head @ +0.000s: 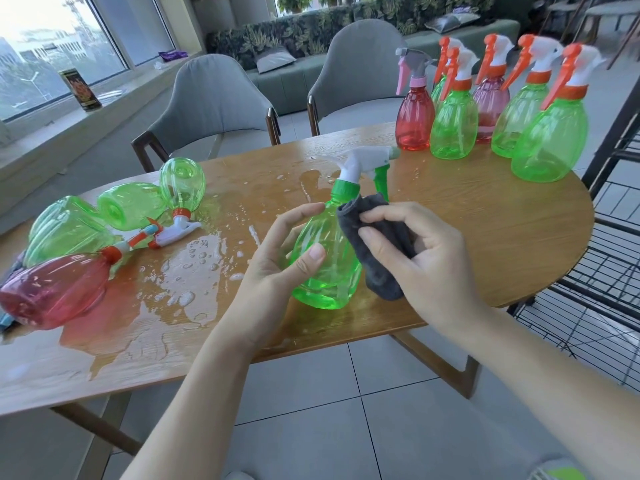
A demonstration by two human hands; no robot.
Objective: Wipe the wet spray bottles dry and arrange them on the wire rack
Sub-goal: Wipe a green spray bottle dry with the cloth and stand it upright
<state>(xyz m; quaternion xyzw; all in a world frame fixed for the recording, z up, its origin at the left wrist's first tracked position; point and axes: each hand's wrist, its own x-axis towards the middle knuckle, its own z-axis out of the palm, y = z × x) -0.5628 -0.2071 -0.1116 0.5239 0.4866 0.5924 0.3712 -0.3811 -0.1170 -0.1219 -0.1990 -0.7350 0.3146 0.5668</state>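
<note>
My left hand (280, 251) grips a green spray bottle (329, 271) with a green collar and white trigger head, held upright just above the wooden table (467, 244). My right hand (415, 251) holds a folded grey cloth (377, 244) against the bottle's right side and neck. Several wet bottles lie on their sides at the left: green ones (128, 206) and a red one (55, 292). Several upright bottles, green (550, 140) and red (415, 116), stand at the table's far right. The black wire rack (595, 299) stands to the right of the table.
Water puddles and droplets (194, 265) cover the table's left and middle. Two grey chairs (214, 98) stand behind the table. A windowsill with a dark box (81, 88) runs along the left. Tiled floor lies below.
</note>
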